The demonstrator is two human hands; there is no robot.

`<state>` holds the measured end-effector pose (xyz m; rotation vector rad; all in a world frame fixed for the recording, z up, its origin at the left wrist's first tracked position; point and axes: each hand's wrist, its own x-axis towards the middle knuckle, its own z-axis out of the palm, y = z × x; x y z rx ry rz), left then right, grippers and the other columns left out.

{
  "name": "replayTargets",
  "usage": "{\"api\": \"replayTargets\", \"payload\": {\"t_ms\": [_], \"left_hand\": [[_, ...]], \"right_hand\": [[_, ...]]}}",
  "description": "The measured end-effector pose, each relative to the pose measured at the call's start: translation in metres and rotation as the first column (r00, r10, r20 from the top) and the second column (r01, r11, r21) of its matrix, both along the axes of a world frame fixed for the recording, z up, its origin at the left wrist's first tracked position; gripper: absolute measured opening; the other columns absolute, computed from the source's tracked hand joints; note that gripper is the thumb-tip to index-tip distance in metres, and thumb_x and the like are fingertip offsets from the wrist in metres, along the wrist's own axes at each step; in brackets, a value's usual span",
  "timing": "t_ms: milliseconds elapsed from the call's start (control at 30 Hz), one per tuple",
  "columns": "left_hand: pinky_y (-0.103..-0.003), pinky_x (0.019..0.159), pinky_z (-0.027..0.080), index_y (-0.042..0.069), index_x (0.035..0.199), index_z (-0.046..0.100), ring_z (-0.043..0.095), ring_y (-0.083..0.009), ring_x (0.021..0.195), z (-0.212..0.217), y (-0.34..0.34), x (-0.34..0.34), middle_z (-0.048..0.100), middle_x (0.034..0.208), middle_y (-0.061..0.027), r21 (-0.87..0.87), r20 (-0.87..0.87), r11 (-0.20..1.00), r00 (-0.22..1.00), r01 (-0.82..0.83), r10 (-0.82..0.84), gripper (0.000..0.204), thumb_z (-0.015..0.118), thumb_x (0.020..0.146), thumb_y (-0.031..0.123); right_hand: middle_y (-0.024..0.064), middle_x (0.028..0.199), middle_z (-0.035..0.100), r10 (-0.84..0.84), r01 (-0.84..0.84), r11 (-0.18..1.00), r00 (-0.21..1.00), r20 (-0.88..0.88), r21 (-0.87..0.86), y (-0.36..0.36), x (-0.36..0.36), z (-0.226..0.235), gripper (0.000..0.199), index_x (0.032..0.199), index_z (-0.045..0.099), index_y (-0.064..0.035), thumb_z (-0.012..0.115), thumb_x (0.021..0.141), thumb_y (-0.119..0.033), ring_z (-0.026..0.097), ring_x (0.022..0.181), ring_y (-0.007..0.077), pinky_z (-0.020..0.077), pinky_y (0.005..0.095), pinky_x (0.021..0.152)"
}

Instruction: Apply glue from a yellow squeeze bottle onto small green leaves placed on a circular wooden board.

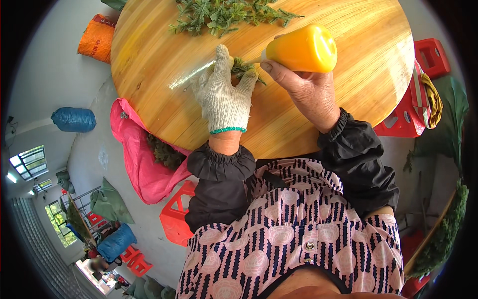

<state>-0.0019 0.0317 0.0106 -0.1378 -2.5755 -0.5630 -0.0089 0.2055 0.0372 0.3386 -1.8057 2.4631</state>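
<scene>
My left hand [224, 97], in a white knitted glove with a green-edged cuff, rests on the round wooden table [169, 107]. Its thumb and forefinger hold a small green artificial-looking sprig [241, 68] against the tabletop. A yellow squeeze bottle [303, 50] lies tilted almost level in my bare right hand [308, 89], which is wrapped round it. The bottle's narrow nozzle points left at the sprig; whether its tip touches the sprig, I cannot tell. Further up the table lies a pile of similar green sprigs [224, 15].
At the lower left of the table hangs an open pink sack [142, 169] with dark greenery inside. Red plastic stools [177, 214] stand near me on both sides. An orange sack [98, 39] sits beyond the table's left edge, and a blue bundle [74, 119] lies on the floor.
</scene>
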Motion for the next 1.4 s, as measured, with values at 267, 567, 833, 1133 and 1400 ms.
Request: {"api": "replayTargets", "payload": {"t_ms": [267, 567, 833, 1133, 1400], "left_hand": [[-0.042, 0.089, 0.045, -0.002, 0.140, 0.058, 0.066, -0.0244, 0.080, 0.001, -0.003, 0.000, 0.076, 0.106, -0.0090, 0.013, 0.004, 0.999, 0.999, 0.036, -0.036, 0.068, 0.083, 0.081, 0.022], [-0.048, 0.085, 0.043, 0.003, 0.141, 0.058, 0.066, -0.0325, 0.086, 0.001, -0.010, 0.003, 0.072, 0.096, -0.0120, -0.175, -0.019, 0.978, 0.992, 0.116, -0.122, 0.064, 0.079, 0.082, 0.019], [-0.048, 0.088, 0.042, 0.006, 0.143, 0.057, 0.066, -0.0331, 0.090, -0.006, -0.012, -0.002, 0.072, 0.098, -0.0121, -0.191, 0.033, 0.977, 0.995, 0.096, -0.091, 0.066, 0.079, 0.083, 0.020], [-0.046, 0.090, 0.042, 0.008, 0.144, 0.056, 0.065, -0.0337, 0.093, -0.005, -0.016, 0.000, 0.071, 0.098, -0.0120, -0.177, 0.030, 0.979, 0.994, 0.106, -0.102, 0.067, 0.079, 0.083, 0.020], [-0.045, 0.085, 0.043, 0.009, 0.142, 0.059, 0.064, -0.0326, 0.088, 0.000, -0.016, 0.001, 0.070, 0.093, -0.0110, -0.202, -0.027, 0.975, 0.995, 0.088, -0.096, 0.062, 0.079, 0.085, 0.020]], "right_hand": [[0.0053, 0.107, 0.073, -0.044, 0.045, 0.997, 0.999, -0.016, 0.068, 0.002, 0.006, 0.001, 0.028, 0.113, 0.069, 0.0014, 0.081, 0.088, -0.003, 0.070, 0.099, 0.0138, 0.0563, 0.0281, 0.086], [0.0062, 0.108, 0.073, -0.043, 0.043, 0.996, 0.999, -0.004, 0.078, 0.004, 0.013, -0.001, 0.036, 0.121, 0.065, 0.0014, 0.080, 0.088, -0.001, 0.070, 0.100, 0.0144, 0.0569, 0.0286, 0.088], [0.0068, 0.107, 0.072, -0.097, 0.113, 0.971, 0.992, -0.084, 0.210, 0.005, 0.022, -0.005, 0.045, 0.126, 0.060, 0.0020, 0.081, 0.085, -0.001, 0.070, 0.100, 0.0147, 0.0578, 0.0297, 0.088], [0.0082, 0.113, 0.069, -0.094, 0.129, 0.964, 0.983, -0.160, 0.230, 0.006, 0.029, -0.009, 0.046, 0.127, 0.059, 0.0031, 0.078, 0.086, 0.002, 0.069, 0.101, 0.0155, 0.0577, 0.0302, 0.090], [0.0095, 0.123, 0.065, -0.123, 0.137, 0.982, 0.987, -0.106, 0.130, 0.002, 0.035, -0.008, 0.045, 0.128, 0.059, 0.0019, 0.075, 0.087, 0.005, 0.068, 0.106, 0.0170, 0.0564, 0.0309, 0.094]]}}
